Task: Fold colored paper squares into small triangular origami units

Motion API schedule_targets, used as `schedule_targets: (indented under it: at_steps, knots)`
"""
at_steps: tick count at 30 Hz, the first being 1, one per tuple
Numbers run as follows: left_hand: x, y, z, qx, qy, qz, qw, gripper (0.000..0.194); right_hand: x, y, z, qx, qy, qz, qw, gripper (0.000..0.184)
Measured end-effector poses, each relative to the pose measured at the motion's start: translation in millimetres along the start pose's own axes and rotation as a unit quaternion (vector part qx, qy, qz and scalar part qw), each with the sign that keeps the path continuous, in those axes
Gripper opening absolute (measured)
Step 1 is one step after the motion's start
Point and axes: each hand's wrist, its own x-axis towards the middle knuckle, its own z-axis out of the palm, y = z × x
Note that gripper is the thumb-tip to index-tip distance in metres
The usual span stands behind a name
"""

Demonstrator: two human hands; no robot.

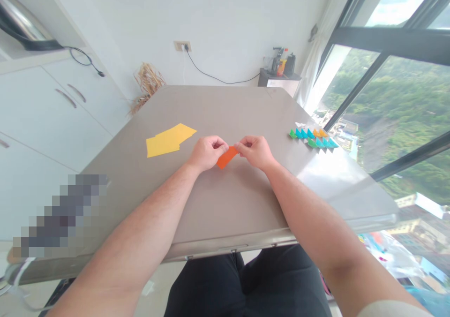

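Note:
A small piece of folded orange paper is held just above the middle of the table. My left hand pinches its left upper edge between thumb and fingers. On the other side, my right hand grips the right corner in the same way. The lower part of the paper hangs free between the two hands. Left of my hands lie overlapping yellow paper sheets.
Two rows of small folded paper boats in green, blue and orange stand at the right of the grey table. A blurred-out object lies at the left edge. Large windows flank the right side.

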Motion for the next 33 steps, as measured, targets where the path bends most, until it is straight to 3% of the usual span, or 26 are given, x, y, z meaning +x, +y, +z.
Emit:
schedule_targets:
  at_steps: [6,12,18,20,22,24,28,30,33]
  knots:
    - [-0.7,1.4,-2.2,0.004,-0.056,-0.003,0.998,0.018,0.1,-2.0,-1.7,-0.009,-0.002,0.007,1.0,0.022]
    - [0.3,0.3,-3.2,-0.029,-0.024,-0.027,0.999,0.021,-2.2,-5.9,-2.1,0.06,-0.005,0.012,0.998,0.022]
    - [-1.7,-1.3,-2.0,-0.068,-0.156,-0.057,0.984,0.019,2.6,4.0,1.1,0.067,0.012,-0.007,0.998,0.019]
    - [-2.4,-1.0,-1.6,-0.061,-0.169,-0.062,0.982,0.017,2.8,5.1,1.5,0.091,0.006,-0.009,0.996,0.02]
    - [-1.4,-1.1,-1.3,-0.084,-0.136,-0.067,0.985,0.016,2.0,4.3,0.7,0.13,-0.003,-0.005,0.991,0.023]
    - [1.4,-2.3,-1.1,-0.134,-0.066,-0.075,0.986,0.015,0.7,2.4,-0.7,0.164,-0.017,0.005,0.986,0.032]
    - [7.9,-5.1,-0.4,-0.227,0.052,-0.108,0.967,0.013,-1.2,0.2,-1.0,0.155,-0.05,0.022,0.986,0.049]
    - [8.4,-4.2,0.4,-0.246,0.06,-0.126,0.959,0.014,-1.2,1.4,0.5,0.124,-0.05,0.021,0.991,0.045]
    - [5.7,-0.9,1.2,-0.27,0.013,-0.158,0.95,0.011,-0.4,4.9,1.6,0.085,-0.036,0.017,0.996,0.044]
